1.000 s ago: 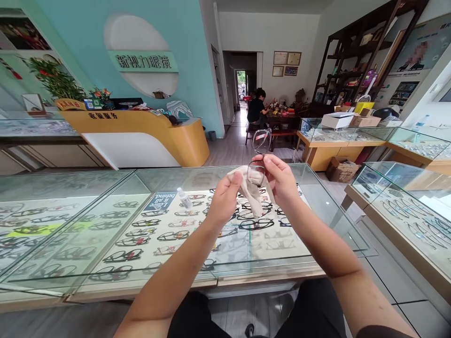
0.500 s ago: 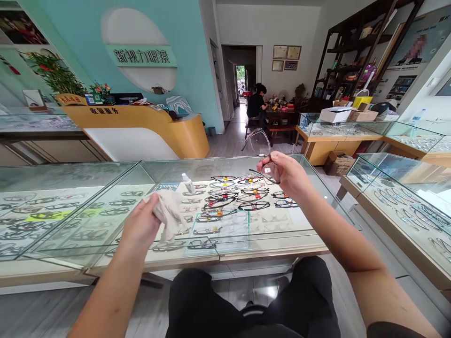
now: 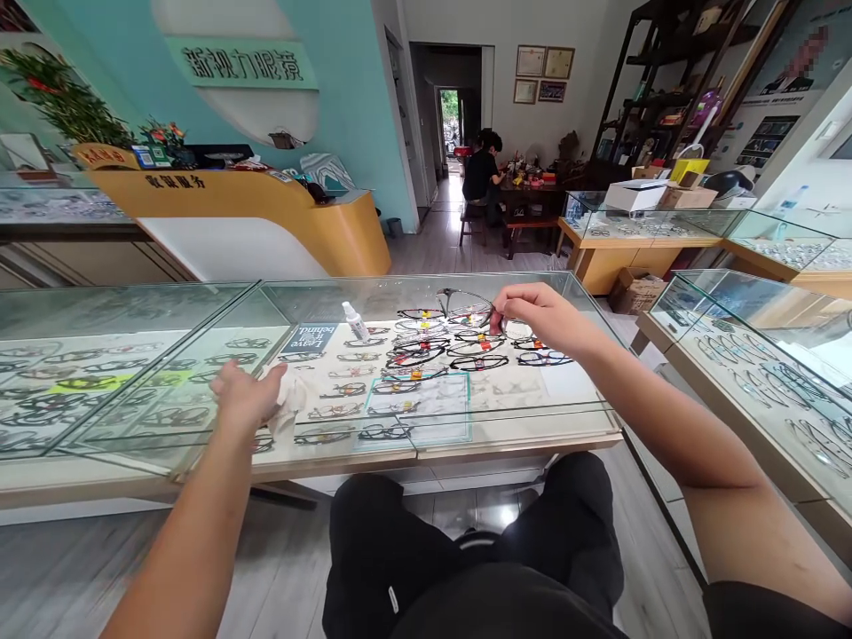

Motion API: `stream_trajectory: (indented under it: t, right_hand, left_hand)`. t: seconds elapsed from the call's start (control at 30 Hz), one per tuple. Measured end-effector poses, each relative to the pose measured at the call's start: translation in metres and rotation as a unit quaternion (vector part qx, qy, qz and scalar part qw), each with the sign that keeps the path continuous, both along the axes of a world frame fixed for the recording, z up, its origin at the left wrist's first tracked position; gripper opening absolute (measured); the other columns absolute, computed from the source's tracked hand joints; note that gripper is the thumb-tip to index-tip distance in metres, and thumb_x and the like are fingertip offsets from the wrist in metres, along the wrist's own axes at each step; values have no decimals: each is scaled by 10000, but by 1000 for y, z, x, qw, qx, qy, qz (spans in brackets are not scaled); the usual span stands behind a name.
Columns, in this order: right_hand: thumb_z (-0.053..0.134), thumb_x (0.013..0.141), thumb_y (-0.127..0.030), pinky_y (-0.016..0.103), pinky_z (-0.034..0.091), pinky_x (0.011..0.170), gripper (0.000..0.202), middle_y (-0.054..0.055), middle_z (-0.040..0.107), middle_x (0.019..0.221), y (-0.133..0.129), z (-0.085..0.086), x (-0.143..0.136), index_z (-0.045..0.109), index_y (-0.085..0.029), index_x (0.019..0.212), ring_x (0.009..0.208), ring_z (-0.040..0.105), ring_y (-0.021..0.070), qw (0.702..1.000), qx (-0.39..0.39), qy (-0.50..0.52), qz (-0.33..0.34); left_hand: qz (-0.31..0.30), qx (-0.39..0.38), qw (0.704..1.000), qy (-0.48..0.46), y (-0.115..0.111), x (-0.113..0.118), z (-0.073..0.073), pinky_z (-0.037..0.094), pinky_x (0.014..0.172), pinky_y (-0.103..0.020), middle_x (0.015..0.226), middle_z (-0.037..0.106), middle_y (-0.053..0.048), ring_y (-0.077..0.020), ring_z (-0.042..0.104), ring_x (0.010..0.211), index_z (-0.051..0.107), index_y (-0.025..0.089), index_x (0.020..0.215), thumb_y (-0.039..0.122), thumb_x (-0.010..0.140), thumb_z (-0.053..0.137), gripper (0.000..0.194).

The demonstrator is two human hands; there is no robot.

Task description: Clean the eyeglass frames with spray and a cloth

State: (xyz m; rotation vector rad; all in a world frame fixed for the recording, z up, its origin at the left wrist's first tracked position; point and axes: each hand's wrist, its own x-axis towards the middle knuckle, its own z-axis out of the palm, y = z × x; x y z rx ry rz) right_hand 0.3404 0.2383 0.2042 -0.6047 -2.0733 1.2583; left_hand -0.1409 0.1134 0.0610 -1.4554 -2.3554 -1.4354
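Note:
My right hand (image 3: 532, 312) pinches a pair of thin-framed glasses (image 3: 459, 306) low over the glass showcase, above rows of tagged frames (image 3: 418, 353). Over the left part of the same showcase, my left hand (image 3: 248, 395) has its fingers spread. A pale cloth (image 3: 289, 397) lies beside and partly under that hand, on the glass. A small white spray bottle (image 3: 356, 321) stands between the hands, near a blue-grey card (image 3: 308, 339) with white lettering.
Another glass showcase (image 3: 765, 364) stands at the right. A yellow counter (image 3: 266, 209) is behind at the left. At the back a person (image 3: 482, 177) in black sits at a dark table. Boxes (image 3: 635, 195) rest on a far showcase.
My left hand has moved left and let go of the cloth, its fingers now spread. My right hand has lowered the glasses toward the showcase top and turned them flatter. The view has tilted down.

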Motion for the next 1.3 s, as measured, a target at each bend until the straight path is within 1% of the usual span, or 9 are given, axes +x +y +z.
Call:
stream_trajectory:
  t: [0.07,0.1,0.27,0.4,0.67,0.8,0.93,1.03,1.3]
  right_hand:
    - [558,1005,-301,366,446,897,294,19,771,872,-2,3,-2,729,-223,780,901,652,194,1000,17,-23,-1]
    - [563,1007,-309,362,442,880,300,22,773,873,-2,4,-4,738,-219,781,891,637,192,999,26,-33,-3]
    - [566,992,-274,325,405,744,286,10,750,840,-8,14,-19,734,-209,770,767,568,153,998,33,-54,-1]
    - [562,978,-229,309,426,758,285,8,725,809,-12,24,-24,703,-204,732,800,586,150,998,54,-39,6]
    - [567,984,-232,301,360,619,312,5,643,720,-16,48,-17,718,-190,714,657,481,126,991,106,-66,-44]
    - [665,1006,-373,335,513,782,184,39,727,951,-12,55,-8,759,-220,966,881,641,183,982,168,-11,-83]
    - [796,924,-532,499,554,1082,573,79,658,1433,-2,50,1,604,-334,1427,1309,633,300,943,280,50,-169]
    - [823,890,-593,567,540,1146,786,93,566,1568,8,40,-2,455,-390,1554,1414,574,337,913,330,93,-222]
    - [762,968,-559,497,580,1086,605,124,612,1502,29,30,-33,515,-338,1473,1340,618,311,895,302,160,-288]
  left_hand:
    - [107,32,993,26,0,31,13,218,1192,-906,1623,454,-312,-642,292,1611,507,130,1455,828,690,808,1078]
    - [91,67,992,53,0,52,23,271,1256,-838,1666,431,-288,-575,354,1611,477,149,1537,768,725,828,1081]
    - [-151,201,946,206,6,174,80,482,1244,-617,1647,541,-117,-401,506,1546,434,350,1650,608,878,842,911]
    - [-198,266,911,243,25,226,102,545,1170,-573,1540,627,-161,-392,601,1445,493,287,1597,651,826,882,937]
    - [-195,295,910,216,44,243,109,605,1043,-491,1298,735,-123,-325,705,1232,655,249,1407,621,911,812,640]
    - [-186,305,913,196,52,243,120,605,1038,-497,1307,715,-125,-331,689,1248,642,266,1420,649,904,804,662]
    - [-173,333,910,177,68,237,140,594,1055,-521,1353,676,-122,-343,665,1282,604,306,1457,670,886,810,708]
    - [-162,356,906,159,81,236,157,585,1067,-533,1386,647,-123,-348,653,1306,589,314,1469,684,899,787,709]
    - [-119,376,904,163,108,245,178,626,956,-465,1290,668,-108,-297,693,1192,623,285,1404,610,926,798,604]
